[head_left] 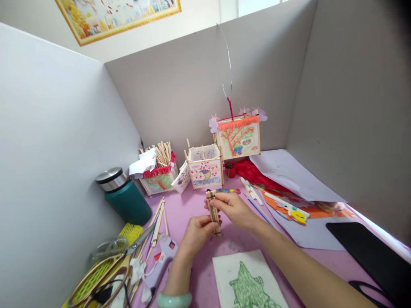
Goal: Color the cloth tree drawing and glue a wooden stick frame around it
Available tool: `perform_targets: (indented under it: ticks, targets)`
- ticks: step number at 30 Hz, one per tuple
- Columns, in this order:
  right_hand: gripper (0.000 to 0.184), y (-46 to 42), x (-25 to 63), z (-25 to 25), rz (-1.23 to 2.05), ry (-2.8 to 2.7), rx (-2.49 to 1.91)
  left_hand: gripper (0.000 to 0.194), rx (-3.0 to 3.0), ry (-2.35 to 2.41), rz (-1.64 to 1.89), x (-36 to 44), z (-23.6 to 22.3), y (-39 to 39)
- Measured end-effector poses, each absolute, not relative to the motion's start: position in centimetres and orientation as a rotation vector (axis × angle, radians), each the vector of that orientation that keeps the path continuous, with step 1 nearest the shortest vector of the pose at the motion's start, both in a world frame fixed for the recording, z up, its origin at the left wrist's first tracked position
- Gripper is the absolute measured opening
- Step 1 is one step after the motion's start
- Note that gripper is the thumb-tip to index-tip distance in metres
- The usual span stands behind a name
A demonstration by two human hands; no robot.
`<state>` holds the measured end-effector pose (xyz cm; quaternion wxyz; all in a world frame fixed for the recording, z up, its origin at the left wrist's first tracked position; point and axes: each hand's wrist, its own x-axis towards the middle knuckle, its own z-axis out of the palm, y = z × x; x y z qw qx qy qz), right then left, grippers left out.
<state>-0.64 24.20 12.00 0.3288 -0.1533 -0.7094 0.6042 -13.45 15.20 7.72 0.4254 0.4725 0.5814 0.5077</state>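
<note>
Overall, grey panels (199, 85) are set around a purple desk (178, 209). At the back, three stick-framed boxes (207, 173) are seen, their pictures already mounted. Nearer, a green drawing (248, 278) is laid flat, unattached to any frame. Just beyond it, the top of a thin stick bundle (213, 214) is pinched by the right hand (231, 208), the lower part by the left hand (198, 233), each grip nearly closed. Dark ties are already wrapped near both ends; whether binding is complete cannot be told.
</note>
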Motion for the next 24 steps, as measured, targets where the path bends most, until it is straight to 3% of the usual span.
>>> perform_targets:
  ticks: [6,12,18,24]
  targets:
    - [0.024,24.0,-0.9,12.2,1.556,-1.837,-0.398,0.026,1.115,1.465,1.311,-13.1,7.7,15.5]
    - [0.031,23.1,-1.1,12.7,1.800,-1.548,-0.267,0.028,1.108,1.471,1.311,-13.3,7.3,15.7]
    - [0.022,22.8,-1.4,13.5,2.074,-1.224,-0.268,0.027,1.106,1.459,1.312,-13.1,7.7,15.5]
    - [0.020,22.3,-1.9,13.5,2.072,-1.138,-0.320,0.024,1.135,1.480,1.315,-12.9,7.8,15.6]
